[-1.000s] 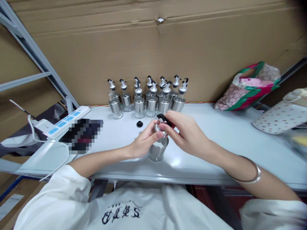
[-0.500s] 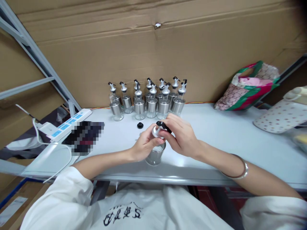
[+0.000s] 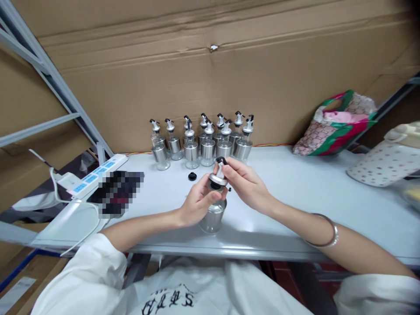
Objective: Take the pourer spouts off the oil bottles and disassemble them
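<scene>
A glass oil bottle with a metal sleeve stands upright near the table's front edge. My left hand is closed round its neck. On its mouth sits a silver pour spout with a black flip lever; the black stopper beneath it shows at the neck. The fingers of my right hand pinch the upper part of this spout, partly covering it. A small black cap lies on the table behind my left hand. Farther back, several matching bottles with spouts stand grouped.
A power strip with a white cable lies at the left, beside a dark blurred-out object. A patterned bag and a dotted white container stand at the right. Cardboard backs the table.
My right hand has shifted from over the spout's top to its right side, so the spout now shows more. The spout appears turned, its lever more upright. My left hand keeps the neck.
</scene>
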The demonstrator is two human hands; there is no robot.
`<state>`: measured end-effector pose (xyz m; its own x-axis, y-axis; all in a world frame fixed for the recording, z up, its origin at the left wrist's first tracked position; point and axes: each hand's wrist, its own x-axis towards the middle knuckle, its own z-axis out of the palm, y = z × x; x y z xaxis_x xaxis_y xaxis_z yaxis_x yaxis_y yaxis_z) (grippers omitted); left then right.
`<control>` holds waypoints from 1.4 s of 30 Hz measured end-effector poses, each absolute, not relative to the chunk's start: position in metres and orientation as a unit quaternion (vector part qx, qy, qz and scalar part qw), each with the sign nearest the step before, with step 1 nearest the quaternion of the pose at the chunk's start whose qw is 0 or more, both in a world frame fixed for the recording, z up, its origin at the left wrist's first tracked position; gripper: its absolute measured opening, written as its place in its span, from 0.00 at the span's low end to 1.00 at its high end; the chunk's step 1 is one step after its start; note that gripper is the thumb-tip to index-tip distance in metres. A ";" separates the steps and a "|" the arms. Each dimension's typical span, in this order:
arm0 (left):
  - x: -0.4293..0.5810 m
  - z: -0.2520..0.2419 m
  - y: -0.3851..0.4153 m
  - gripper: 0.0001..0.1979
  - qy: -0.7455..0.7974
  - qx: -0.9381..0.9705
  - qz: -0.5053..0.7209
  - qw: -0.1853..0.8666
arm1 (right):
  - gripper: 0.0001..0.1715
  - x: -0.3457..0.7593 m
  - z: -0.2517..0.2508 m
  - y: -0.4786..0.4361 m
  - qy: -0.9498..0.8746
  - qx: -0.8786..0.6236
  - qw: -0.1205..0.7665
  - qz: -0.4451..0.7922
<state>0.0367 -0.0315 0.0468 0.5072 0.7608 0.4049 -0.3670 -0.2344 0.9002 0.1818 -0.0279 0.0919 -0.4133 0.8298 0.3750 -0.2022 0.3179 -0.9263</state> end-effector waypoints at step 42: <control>-0.050 0.054 0.152 0.24 0.395 0.705 0.587 -0.051 | 0.23 0.190 0.082 0.004 -0.643 -0.303 0.529 0.464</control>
<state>-0.0495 0.1516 0.0537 -0.0005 0.4980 0.8672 0.6167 -0.6825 0.3923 0.1898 0.0036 0.0818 -0.2570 0.8798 0.4000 -0.1012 0.3871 -0.9165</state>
